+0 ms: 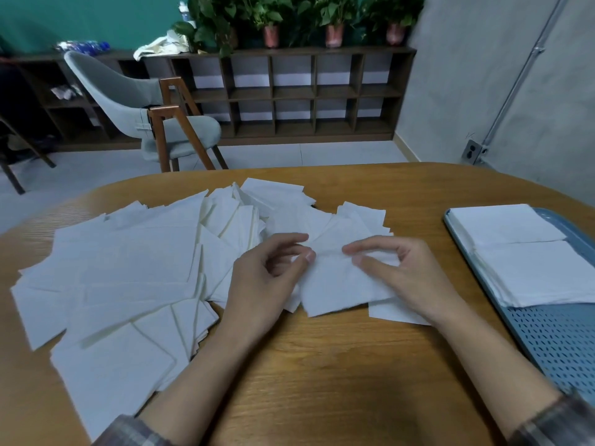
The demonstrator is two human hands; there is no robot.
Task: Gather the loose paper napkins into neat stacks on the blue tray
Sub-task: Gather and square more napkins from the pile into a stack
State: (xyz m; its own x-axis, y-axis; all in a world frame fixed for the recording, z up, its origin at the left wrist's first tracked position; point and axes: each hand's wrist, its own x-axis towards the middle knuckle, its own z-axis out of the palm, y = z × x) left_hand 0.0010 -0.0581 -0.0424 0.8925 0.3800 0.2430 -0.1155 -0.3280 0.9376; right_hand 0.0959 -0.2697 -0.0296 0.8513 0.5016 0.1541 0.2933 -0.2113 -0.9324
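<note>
Hands (pixel 267 278) (pixel 405 275) pinch one napkin (pixel 335 284).

Loose napkins (pixel 128 268) spread over the left and middle of the table (pixel 322 365). At their right edge one napkin (pixel 338 284) lies on top, between the left grip (pixel 267 278) and the right grip (pixel 409 275). The tray (pixel 553 336) sits at the table's right edge and carries a far stack (pixel 505 223) and a near stack (pixel 541 272). Behind the table stands a chair (pixel 135 101), and behind that a shelf (pixel 289 94) with plants (pixel 270 14) on top.
</note>
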